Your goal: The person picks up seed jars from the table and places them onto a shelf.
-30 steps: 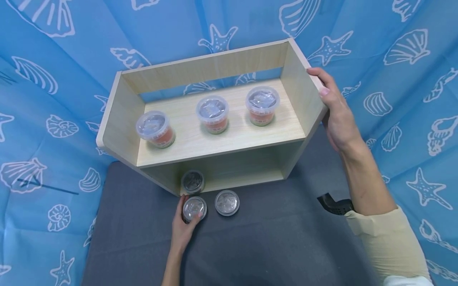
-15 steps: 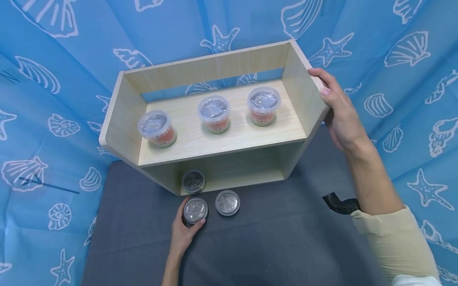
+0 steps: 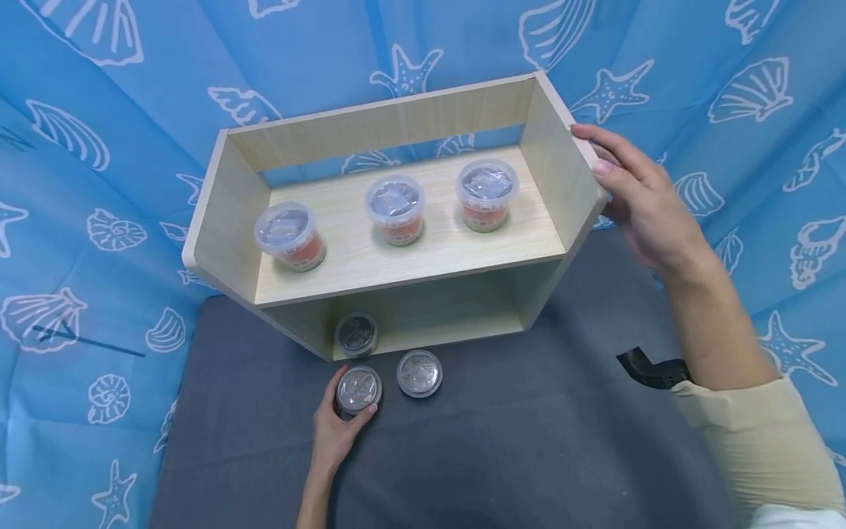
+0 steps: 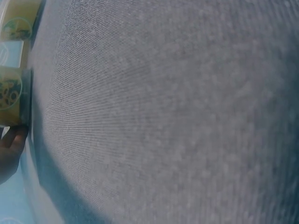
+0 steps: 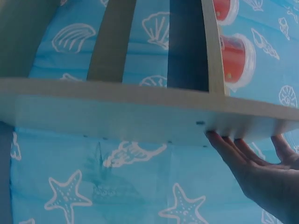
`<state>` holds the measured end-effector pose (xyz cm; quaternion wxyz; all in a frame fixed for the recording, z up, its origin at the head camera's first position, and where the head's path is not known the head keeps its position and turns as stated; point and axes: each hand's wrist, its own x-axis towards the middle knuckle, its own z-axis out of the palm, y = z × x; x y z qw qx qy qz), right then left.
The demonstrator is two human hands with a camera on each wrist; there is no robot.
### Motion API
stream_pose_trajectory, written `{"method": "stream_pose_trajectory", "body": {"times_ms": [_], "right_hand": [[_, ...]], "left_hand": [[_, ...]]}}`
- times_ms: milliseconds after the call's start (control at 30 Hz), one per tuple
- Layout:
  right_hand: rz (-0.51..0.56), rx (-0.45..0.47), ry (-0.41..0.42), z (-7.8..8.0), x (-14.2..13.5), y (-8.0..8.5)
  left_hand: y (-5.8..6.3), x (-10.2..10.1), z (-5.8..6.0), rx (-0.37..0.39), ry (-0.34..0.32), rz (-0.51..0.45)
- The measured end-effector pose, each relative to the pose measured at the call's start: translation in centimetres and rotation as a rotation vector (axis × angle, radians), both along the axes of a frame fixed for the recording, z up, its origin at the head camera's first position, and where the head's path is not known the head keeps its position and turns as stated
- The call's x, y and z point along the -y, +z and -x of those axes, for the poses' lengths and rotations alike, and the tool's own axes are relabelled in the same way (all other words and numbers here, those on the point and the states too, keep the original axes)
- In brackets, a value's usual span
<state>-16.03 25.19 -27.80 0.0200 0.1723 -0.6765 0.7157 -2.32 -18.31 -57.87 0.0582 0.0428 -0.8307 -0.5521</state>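
Note:
My left hand (image 3: 335,433) holds a round plastic tub (image 3: 358,389) with a clear lid, fingers at its left side and thumb at its lower right. In the left wrist view this tub (image 4: 10,95) shows yellowish with a printed label, just above the fingers. Touching the outside of the shelf's (image 3: 410,268) right panel are the fingertips of my right hand (image 3: 651,206); the right wrist view shows that hand (image 5: 261,175) with fingers extended against the panel. Another tub (image 3: 357,335) stands at the lower compartment's left end, and one more tub (image 3: 419,374) is on the dark cloth in front.
Three tubs with reddish contents stand on the upper board: left tub (image 3: 291,235), middle tub (image 3: 395,209) and right tub (image 3: 487,195). The left one leans in this view. A blue curtain (image 3: 734,147) with white shells surrounds the grey tabletop (image 3: 502,441).
My right wrist and forearm have swung outward to the right, while the fingertips stay at the shelf's side panel. The left hand and its tub have hardly moved.

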Motion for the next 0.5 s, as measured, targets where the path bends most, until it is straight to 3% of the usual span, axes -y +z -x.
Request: {"method": "stream_pose_trajectory", "body": {"times_ms": [167,367,500], "right_hand": [[-0.007,-0.015,0.106,0.1,-1.0,0.3],[-0.015,-0.012,0.147,0.2,-1.6,0.6],[-0.004,0.015,0.158,0.2,-1.8,0.7]], "left_hand": [[0.3,0.1,-0.1,0.001,-0.005,0.007],[1.5,0.1,-0.1,0.002,0.001,-0.003],[3.6,-0.5,-0.2,-0.049,-0.019,0.002]]}}
